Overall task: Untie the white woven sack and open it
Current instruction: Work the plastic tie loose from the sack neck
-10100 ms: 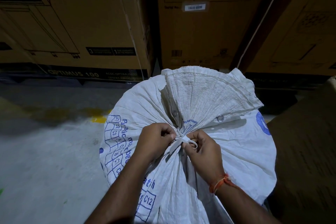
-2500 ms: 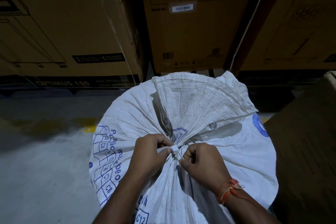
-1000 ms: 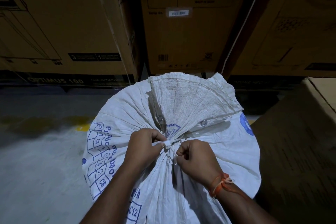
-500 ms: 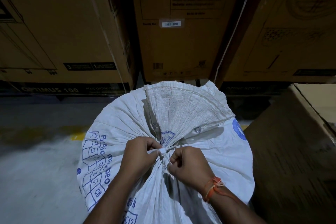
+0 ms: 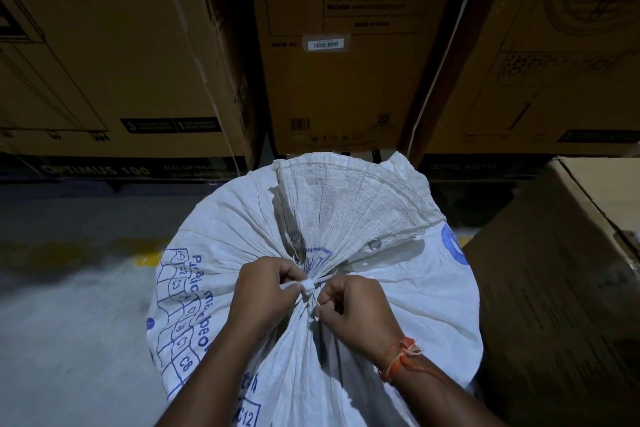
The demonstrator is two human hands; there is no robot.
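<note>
You had the white woven sack (image 5: 346, 218) standing on the floor (image 5: 69, 340) right in front of you, before the stacked cardboard boxes (image 5: 346, 80), with another box (image 5: 571, 288) just to its right. Its long axis ran roughly upright, the gathered neck facing up toward you and the loose mouth fanning away toward the boxes. Both hands were closed at the neck, where the white tie (image 5: 307, 284) cinched the fabric. Your left hand (image 5: 266, 291) pinched one end of the tie beside the knot, probably to steady it, while your right hand (image 5: 356, 312) nipped the strand on the other side, fingers curled tight, likely to work the knot loose. The knot looked still tied and the sack shut, so the opening was yet to come.
</note>
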